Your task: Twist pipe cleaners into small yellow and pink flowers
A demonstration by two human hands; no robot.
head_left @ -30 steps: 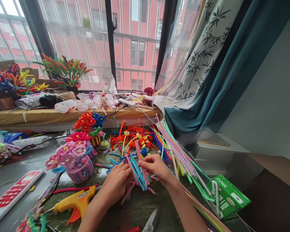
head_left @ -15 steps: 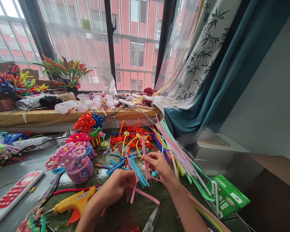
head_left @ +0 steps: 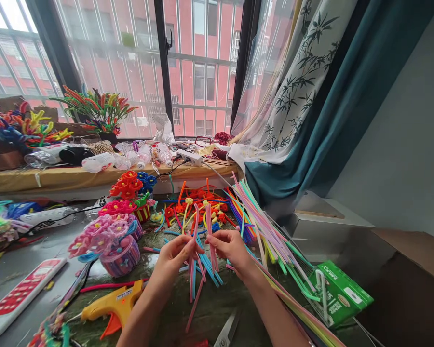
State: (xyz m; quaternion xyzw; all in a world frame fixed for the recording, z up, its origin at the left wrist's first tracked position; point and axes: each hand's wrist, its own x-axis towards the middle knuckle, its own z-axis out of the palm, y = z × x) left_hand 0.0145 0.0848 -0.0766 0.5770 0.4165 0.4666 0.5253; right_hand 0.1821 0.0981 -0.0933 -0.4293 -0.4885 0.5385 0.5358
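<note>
My left hand [head_left: 173, 255] pinches a pink pipe cleaner [head_left: 193, 250] near its upper part, and my right hand [head_left: 231, 248] pinches a second pink pipe cleaner [head_left: 211, 236]. The stems stand nearly upright between my hands, and their lower ends seem to cross or twist, though my fingers hide the joint. Beneath them lies a loose heap of blue pipe cleaners [head_left: 207, 264]. A yellow hot glue gun [head_left: 115, 304] rests below my left wrist, and steel scissors [head_left: 226, 332] lie below my right wrist.
A long bundle of pastel pipe cleaners [head_left: 271, 226] fans out to the right, over a green box [head_left: 342, 294]. Pink pipe-cleaner flowers in a striped pot [head_left: 115, 258] stand left, with orange-red pieces [head_left: 198, 207] behind. Plastic bottles [head_left: 97, 162] line the window ledge.
Both hands have risen and moved slightly apart. The pink stems now stand more upright, with my left hand clearly gripping one. The view has shifted a little.
</note>
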